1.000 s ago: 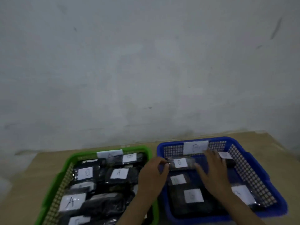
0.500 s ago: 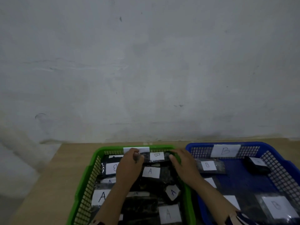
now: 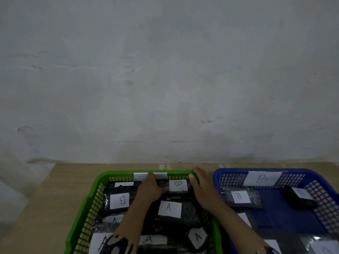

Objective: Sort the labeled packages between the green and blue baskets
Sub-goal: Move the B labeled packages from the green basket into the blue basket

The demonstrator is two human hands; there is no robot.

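Observation:
The green basket (image 3: 88, 204) on the left holds several black packages with white labels. One marked B (image 3: 178, 185) lies against its far wall. My left hand (image 3: 152, 188) grips that package's left end and my right hand (image 3: 201, 187) grips its right end, thumb on top and fingers behind by the rim. Another B package (image 3: 121, 200) lies to the left, and A packages (image 3: 169, 208) lie nearer me. The blue basket (image 3: 229, 173) on the right carries a B tag (image 3: 262, 178) and holds a B package (image 3: 240, 197).
Both baskets stand side by side on a wooden table (image 3: 64, 180) against a grey wall (image 3: 165, 79). A small black package (image 3: 300, 200) lies at the blue basket's far right. My left hand partly covers a white tag (image 3: 140, 176) on the green basket's far rim.
A second ago both hands were at a B package in the blue basket. They moved left into the green basket and now hold the far B package there.

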